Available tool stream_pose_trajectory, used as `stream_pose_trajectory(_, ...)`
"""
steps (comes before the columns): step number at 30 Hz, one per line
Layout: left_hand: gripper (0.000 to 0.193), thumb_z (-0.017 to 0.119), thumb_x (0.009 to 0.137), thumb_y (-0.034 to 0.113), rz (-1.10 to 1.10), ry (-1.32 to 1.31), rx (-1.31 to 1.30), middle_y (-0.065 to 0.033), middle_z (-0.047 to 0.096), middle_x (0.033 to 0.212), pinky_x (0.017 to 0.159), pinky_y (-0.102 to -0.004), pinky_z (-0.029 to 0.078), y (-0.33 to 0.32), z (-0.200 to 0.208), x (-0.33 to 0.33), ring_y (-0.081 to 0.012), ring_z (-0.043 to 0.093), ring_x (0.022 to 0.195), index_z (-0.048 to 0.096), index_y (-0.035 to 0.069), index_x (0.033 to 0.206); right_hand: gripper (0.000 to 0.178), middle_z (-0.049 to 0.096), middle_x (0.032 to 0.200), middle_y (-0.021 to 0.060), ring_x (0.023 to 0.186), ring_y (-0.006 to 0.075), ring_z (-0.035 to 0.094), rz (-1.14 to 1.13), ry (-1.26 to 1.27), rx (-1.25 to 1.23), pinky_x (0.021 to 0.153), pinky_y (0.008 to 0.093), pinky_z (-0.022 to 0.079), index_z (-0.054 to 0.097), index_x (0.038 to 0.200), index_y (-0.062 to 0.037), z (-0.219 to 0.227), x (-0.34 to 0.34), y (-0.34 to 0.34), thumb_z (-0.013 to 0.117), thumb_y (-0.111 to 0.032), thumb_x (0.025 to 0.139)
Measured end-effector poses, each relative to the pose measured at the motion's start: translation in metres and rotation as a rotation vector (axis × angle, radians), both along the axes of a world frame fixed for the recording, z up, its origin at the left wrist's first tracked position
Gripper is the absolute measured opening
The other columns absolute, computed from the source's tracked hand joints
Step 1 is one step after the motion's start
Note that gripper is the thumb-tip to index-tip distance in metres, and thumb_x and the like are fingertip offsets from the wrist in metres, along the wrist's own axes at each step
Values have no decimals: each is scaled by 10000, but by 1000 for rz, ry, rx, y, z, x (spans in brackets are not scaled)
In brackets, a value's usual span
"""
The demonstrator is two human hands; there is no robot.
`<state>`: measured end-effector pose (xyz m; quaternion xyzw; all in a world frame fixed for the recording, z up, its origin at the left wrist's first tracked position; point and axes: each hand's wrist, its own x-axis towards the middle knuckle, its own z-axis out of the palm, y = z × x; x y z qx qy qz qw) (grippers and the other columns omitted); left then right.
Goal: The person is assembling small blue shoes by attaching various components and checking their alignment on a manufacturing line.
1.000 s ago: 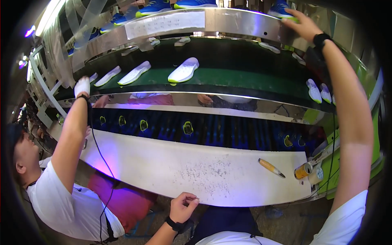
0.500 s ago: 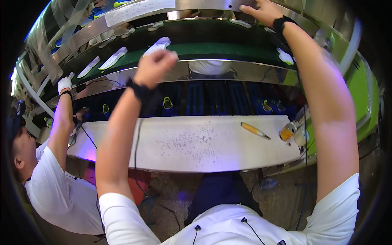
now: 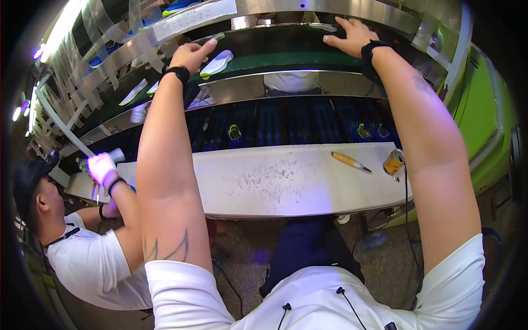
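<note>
My left hand (image 3: 191,56) is raised over the far left part of the dark green belt (image 3: 280,59). Its thumb sticks out and the other fingers bend loosely, partly hidden by the hand; nothing shows in it. Just right of it lies a white shoe sole (image 3: 218,64) with a lime edge. Behind the thumb tip a small piece of another sole-like shape (image 3: 219,37) shows, possibly a reflection. My right hand (image 3: 355,37) reaches over the belt's far right side, fingers spread, holding nothing. A pale sole shape (image 3: 323,26) appears beyond its fingertips.
A white worktable (image 3: 258,187) bears a yellow-handled pointed tool (image 3: 351,161) and a yellow can (image 3: 394,161). Dark shoes with lime trim (image 3: 235,132) sit on the lower conveyor. Another sole (image 3: 133,92) lies further left. A gloved co-worker (image 3: 93,247) works at left; metal rails cross above.
My left hand has moved up and away to the belt's far side. My right hand has come slightly down, fingers spread. The sole at the belt's right is out of sight.
</note>
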<state>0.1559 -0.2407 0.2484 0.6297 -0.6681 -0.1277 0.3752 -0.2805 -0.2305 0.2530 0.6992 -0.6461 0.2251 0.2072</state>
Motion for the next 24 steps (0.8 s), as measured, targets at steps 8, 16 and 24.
stream_pose_trajectory(8, 829, 752, 772, 587, -47, -714, -335, -192, 570, 1416, 1113, -469, 404, 20, -98, -50, -365, 542, 1305, 541, 100, 1409, 888, 561, 1395, 163, 1365, 340, 471, 178, 107, 167, 1105, 538, 364, 509, 1418, -149, -100, 13, 21, 705, -664, 722)
stream_pose_trajectory(16, 795, 811, 759, 322, 282, -909, -506, -108, 559, 1383, 1098, -512, 368, -6, -147, -93, -319, 526, 1284, 439, 181, 1447, 432, 610, 1217, 134, 1226, 302, 542, 156, 157, -503, 1051, 482, 395, 580, 1282, -149, -156, 24, 7, 620, -178, 852)
stream_pose_trajectory(24, 453, 607, 872, 214, 286, -773, -884, -100, 611, 1280, 1123, -490, 345, -14, -168, -116, -304, 541, 1253, 559, 146, 1317, 596, 527, 1345, 148, 1332, 333, 437, 84, 126, -488, 1182, 503, 254, 490, 1350, -161, -172, 12, 4, 683, -110, 788)
